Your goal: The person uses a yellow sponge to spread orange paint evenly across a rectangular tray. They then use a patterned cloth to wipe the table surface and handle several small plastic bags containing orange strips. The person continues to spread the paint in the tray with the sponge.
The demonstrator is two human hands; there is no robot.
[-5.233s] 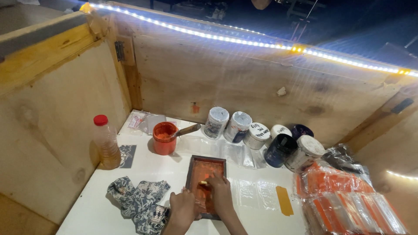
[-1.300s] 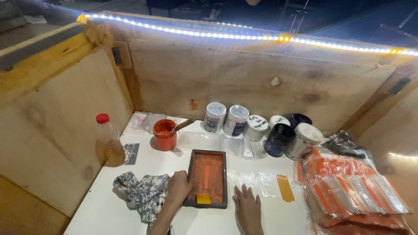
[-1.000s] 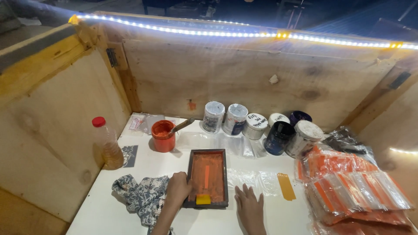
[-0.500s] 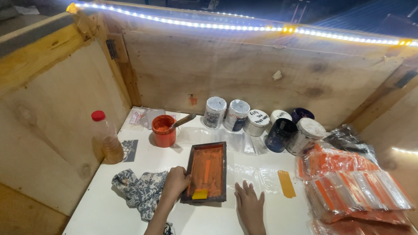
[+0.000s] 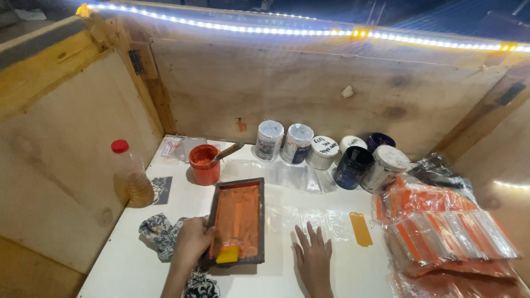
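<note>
Gripping the near-left edge of the ink-coated printing frame (image 5: 237, 222), the left hand (image 5: 192, 243) has its fingers curled around it; the right hand (image 5: 313, 255) lies spread flat on clear plastic film (image 5: 309, 218) at the frame's three o'clock. Tilting the frame could smear orange ink onto the white table (image 5: 132, 265) or patterned rag (image 5: 161, 236) at nine o'clock.

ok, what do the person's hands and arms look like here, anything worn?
Both hands are bare: no gloves, rings or watch visible on the left hand or the right hand. The forearms are bare too, with no sleeve in view before the frame's bottom edge cuts them off.
</note>
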